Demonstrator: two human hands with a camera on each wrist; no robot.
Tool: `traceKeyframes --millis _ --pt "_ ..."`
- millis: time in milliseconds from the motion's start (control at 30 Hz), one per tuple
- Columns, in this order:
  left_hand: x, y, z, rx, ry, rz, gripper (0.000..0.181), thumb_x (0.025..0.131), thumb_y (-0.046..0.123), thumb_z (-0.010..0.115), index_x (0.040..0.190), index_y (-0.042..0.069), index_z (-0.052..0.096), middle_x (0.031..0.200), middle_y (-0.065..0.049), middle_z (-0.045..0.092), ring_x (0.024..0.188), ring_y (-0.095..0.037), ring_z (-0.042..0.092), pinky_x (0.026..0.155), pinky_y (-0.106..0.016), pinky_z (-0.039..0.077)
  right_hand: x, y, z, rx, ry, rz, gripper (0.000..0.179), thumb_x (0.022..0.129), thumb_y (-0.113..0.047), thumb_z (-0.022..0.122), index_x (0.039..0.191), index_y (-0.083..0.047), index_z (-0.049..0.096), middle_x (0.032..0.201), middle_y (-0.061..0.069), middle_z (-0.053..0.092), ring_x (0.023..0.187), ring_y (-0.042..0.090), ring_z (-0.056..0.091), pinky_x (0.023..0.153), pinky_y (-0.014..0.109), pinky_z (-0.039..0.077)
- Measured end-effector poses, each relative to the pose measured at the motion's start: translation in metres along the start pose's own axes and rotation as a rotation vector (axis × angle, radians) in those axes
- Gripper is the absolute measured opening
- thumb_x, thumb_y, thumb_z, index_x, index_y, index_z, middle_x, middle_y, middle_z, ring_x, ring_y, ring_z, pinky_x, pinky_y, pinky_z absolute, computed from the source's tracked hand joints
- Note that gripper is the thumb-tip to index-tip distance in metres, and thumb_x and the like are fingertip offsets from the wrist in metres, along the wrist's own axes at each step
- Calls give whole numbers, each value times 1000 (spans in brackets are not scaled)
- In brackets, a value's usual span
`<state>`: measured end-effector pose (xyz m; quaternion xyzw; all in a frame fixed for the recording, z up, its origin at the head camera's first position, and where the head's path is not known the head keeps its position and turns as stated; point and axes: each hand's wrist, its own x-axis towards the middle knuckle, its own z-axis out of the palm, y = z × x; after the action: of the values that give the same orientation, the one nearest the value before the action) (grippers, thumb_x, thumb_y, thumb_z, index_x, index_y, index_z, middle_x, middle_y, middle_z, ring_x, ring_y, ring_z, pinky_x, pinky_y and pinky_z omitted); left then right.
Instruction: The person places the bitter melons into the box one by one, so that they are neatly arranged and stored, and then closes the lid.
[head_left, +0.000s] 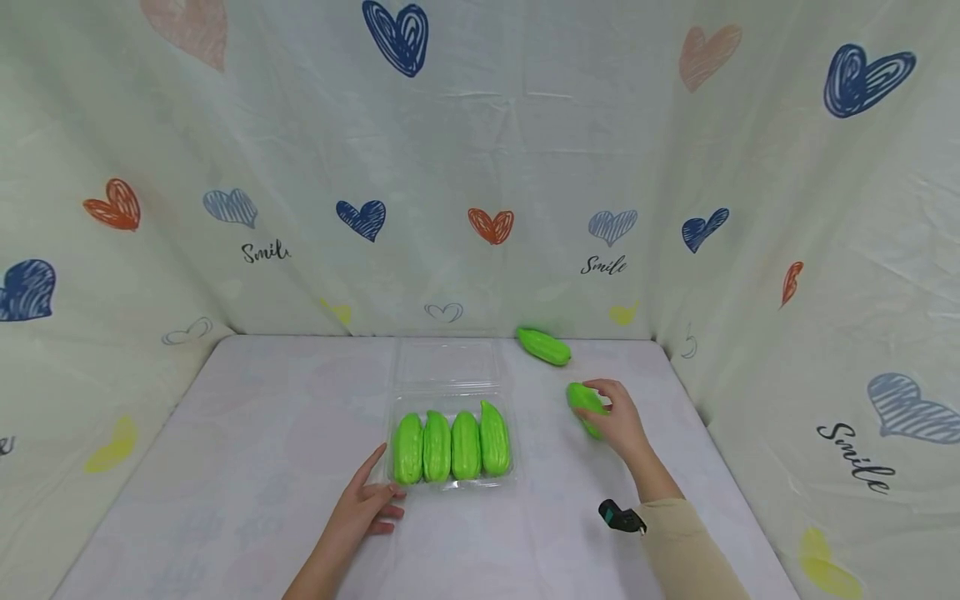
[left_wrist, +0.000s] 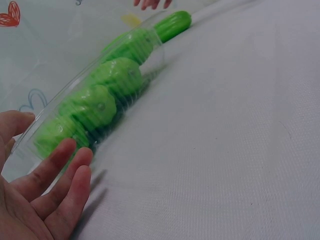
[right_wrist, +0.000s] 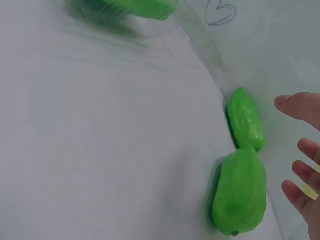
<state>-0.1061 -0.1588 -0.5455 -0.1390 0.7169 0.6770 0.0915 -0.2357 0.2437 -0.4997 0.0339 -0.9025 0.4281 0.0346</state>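
Head view: left hand point(head_left: 365, 503), fingers spread, beside clear container point(head_left: 447, 367) of four green gourds point(head_left: 437, 450); right hand point(head_left: 621, 423), fingers parted, over a loose gourd point(head_left: 582, 397) on the table point(head_left: 262, 467).

Four gourds point(head_left: 437, 447) in box point(head_left: 457, 403), fifth gourd point(head_left: 581, 397) right, sixth gourd point(head_left: 543, 347) behind fifth

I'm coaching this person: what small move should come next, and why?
Probably close the right hand around the nearer loose green vegetable: its thumb and fingers are spread at that piece, and the open clear box beside the left hand holds four more vegetables.
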Motion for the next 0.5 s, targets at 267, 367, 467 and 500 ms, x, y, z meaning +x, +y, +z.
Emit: traceKeyframes --millis 267,367,467,500 --pt "-1 1 0 -3 -2 0 71 93 8 61 154 18 26 92 -14 70 73 -29 69 59 -41 57 2 17 0 -28 10 59 50 85 -11 75 130 0 56 137 21 44 125 40 39 98 54 40" --pt "-2 1 0 2 -2 1 70 94 9 61 154 18 26 92 -14 70 73 -29 69 59 -41 57 3 21 1 -39 10 79 50 85 -12 76 130 0 57 137 21 43 125 41 39 99 54 39" --pt "-2 2 0 4 1 0 70 93 9 61 154 18 27 92 -14 70 73 -29 69 59 -41 57 3 26 3 -49 4 89 50 85 -10 75 129 1 57 136 23 44 125 42 40 100 54 40" --pt "-2 2 0 5 2 -1 70 93 9 61 154 18 27 92 -14 70 73 -29 69 59 -41 57 3 28 3 -54 4 94 50 84 -10 75 129 1 57 136 23 44 124 42 41 100 54 39"
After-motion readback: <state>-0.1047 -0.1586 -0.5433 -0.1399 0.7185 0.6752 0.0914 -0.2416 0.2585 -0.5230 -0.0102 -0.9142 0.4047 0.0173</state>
